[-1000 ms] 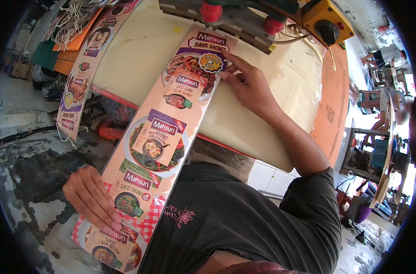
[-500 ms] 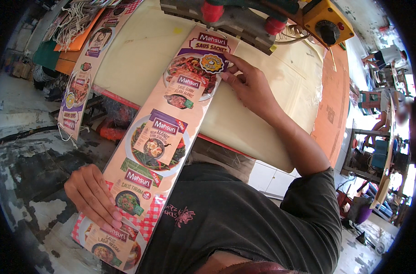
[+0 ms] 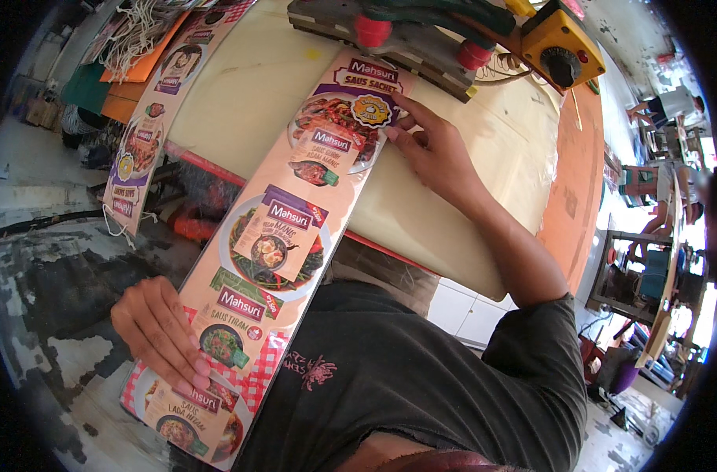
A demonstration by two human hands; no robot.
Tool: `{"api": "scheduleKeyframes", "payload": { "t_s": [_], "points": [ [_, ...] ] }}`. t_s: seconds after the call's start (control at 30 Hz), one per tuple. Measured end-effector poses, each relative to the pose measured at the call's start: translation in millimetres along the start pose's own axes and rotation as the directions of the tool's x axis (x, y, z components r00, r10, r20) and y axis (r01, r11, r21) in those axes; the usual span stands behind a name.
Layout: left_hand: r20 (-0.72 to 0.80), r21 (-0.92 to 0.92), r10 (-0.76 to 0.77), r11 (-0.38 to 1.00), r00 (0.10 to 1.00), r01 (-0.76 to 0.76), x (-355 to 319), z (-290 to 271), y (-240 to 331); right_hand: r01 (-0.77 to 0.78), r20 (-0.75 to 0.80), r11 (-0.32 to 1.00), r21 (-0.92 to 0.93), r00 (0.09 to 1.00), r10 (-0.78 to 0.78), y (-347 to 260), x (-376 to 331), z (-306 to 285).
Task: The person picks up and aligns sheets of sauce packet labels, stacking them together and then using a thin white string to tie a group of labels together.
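A long printed cardboard-like strip, pink with food pictures and a red checked lower end, slants from the machine down to my lap. My left hand holds its lower left edge, fingers laid over the front and thumb hidden behind. Near the top, my right hand pinches the strip's right edge between thumb and forefinger. The upper end lies on the cream-covered work table, close against the metal bar of a press with red knobs; whether it goes under the bar, I cannot tell.
A yellow control box with a black dial sits at the upper right. On the left hangs a similar strip with white cord, beside a bundle of white strings. An orange board edges the table. Other people are at far right.
The press bar with its red knobs sits slightly lower, closer over the strip's top end. The view has shifted a little. Both hands keep their hold in the same places.
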State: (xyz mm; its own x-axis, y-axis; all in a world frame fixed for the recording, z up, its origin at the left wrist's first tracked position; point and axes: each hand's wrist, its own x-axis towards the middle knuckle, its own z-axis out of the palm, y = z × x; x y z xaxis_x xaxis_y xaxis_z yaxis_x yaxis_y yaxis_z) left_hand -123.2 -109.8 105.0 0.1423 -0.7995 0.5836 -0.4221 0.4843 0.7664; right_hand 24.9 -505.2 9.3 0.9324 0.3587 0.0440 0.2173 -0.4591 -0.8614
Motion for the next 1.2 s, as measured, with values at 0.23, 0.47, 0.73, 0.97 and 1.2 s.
{"api": "scheduleKeyframes", "payload": {
  "t_s": [0.23, 0.47, 0.73, 0.97, 1.2],
  "points": [
    [-0.009, 0.003, 0.033, 0.999, 0.999, -0.033, -7, 3, -2, -0.019, 0.026, 1.000, 0.001, 0.999, 0.019, -5, 1, -1],
    [0.020, -0.029, 0.025, 0.999, 0.999, -0.025, -8, -4, -4, -0.065, 0.068, 0.997, 0.040, 0.996, 0.063, -12, 2, -2],
    [-0.056, -0.027, 0.055, 0.998, 0.997, -0.057, -12, 2, -9, -0.160, 0.096, 0.984, 0.072, 0.984, 0.153, -20, 1, -3],
    [-0.050, -0.040, 0.036, 0.998, 0.998, -0.038, -8, 0, -12, -0.079, 0.072, 0.997, 0.028, 0.994, 0.076, -11, 3, -1],
    [-0.036, -0.041, 0.030, 0.999, 0.999, -0.032, -7, -1, -11, -0.038, 0.055, 0.999, -0.001, 0.998, 0.038, -11, 1, 0]
  ]
}}
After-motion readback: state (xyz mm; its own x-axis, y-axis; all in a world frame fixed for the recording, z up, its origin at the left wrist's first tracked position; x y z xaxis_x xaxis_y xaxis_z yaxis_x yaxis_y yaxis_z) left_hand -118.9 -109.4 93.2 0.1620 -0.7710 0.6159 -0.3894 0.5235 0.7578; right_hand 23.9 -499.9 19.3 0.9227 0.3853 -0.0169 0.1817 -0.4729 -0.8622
